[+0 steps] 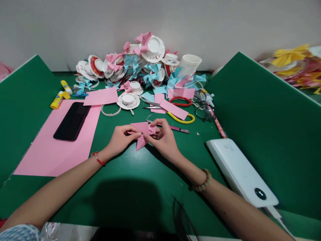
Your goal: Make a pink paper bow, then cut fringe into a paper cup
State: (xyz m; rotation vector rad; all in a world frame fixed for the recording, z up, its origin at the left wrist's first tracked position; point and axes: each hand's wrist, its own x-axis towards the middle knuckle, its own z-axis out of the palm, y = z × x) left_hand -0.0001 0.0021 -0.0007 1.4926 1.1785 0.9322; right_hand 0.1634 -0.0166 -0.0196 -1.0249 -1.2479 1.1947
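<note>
Both hands meet over the middle of the green table, pinching one pink folded paper bow [141, 128] between them. My left hand [123, 138] is closed on its left side, thumb and forefinger near the centre. My right hand [164, 138] grips the right side, its fingers curled around the paper. One pointed tail of the paper hangs down toward me. Just behind the right hand lies a slim purple cutter [179, 129], partly covered by the fingers. Beyond it are scissors with yellow handles [183, 119] and scissors with red handles [182, 100], overlapped by a pink paper strip [175, 109].
A black phone [72, 121] rests on a large pink sheet [47, 147] at left, near yellow glue sticks [57, 100]. Small paper hats with bows [152, 47] and stacked white cups [190, 63] fill the back. A white power bank [240, 170] and glasses [204, 113] lie right. Green partitions [271, 127] flank the table.
</note>
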